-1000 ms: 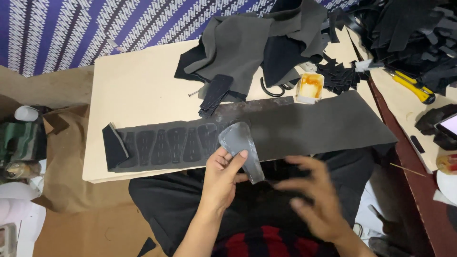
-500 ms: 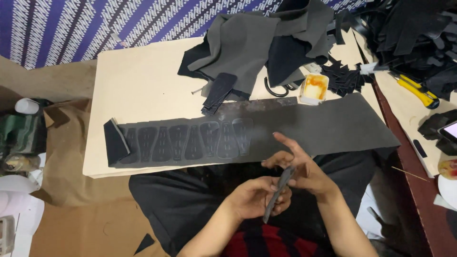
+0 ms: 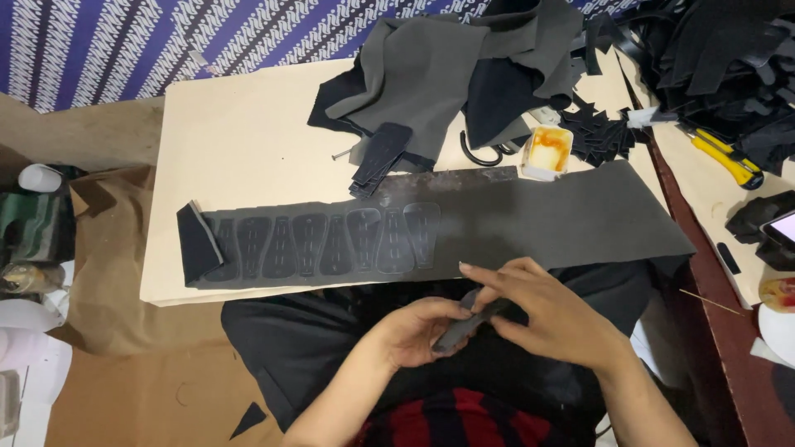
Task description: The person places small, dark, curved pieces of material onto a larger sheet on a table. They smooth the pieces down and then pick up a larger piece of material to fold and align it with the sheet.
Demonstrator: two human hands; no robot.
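Hands over my lap: left hand cradles a dark grey cut piece, fingers curled shut beneath it, while right hand pinches its far end, seemingly to flex it. Beyond, a grey strip crosses the tabletop; a small yellow-stained tub sits far right
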